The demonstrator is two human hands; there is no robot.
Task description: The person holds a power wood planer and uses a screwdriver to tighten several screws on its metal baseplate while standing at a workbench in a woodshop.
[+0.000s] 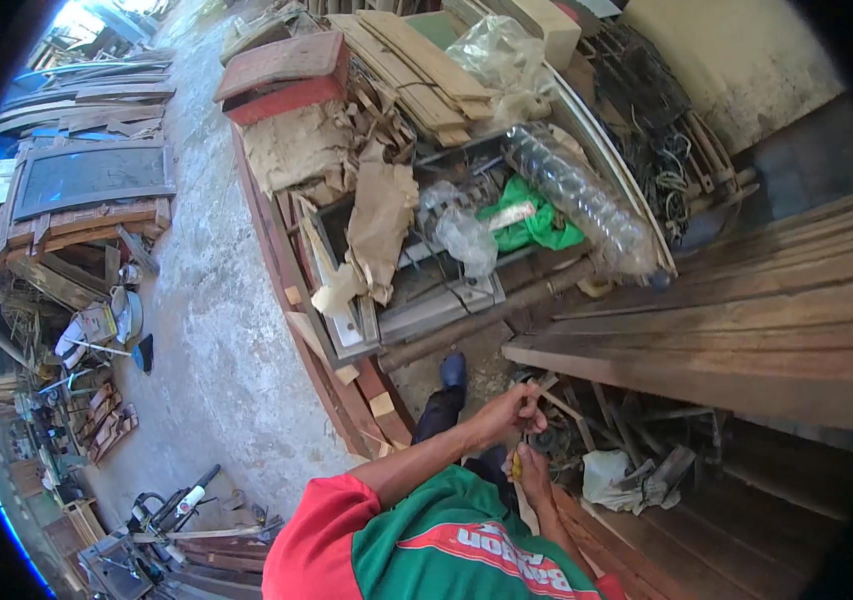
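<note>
My left hand (516, 410) is raised in front of my body, its fingers pinched together. What they hold, if anything, is too small to make out. Just below it, my right hand (536, 478) is closed around a small yellow-handled tool (516, 466), mostly covered by the fingers. Both hands are close together, beside the near end of a thick wooden plank (696, 385). A blue shoe (454, 370) shows on the floor beyond my left forearm.
Ahead stands a metal frame (436, 316) heaped with brown paper (381, 215), a green bag (546, 225) and clear plastic wrap (586, 205). A red box (286, 75) and wooden slats (406, 70) lie behind. Under the plank sits a crumpled white bag (611, 480). Concrete floor (226, 330) stretches left.
</note>
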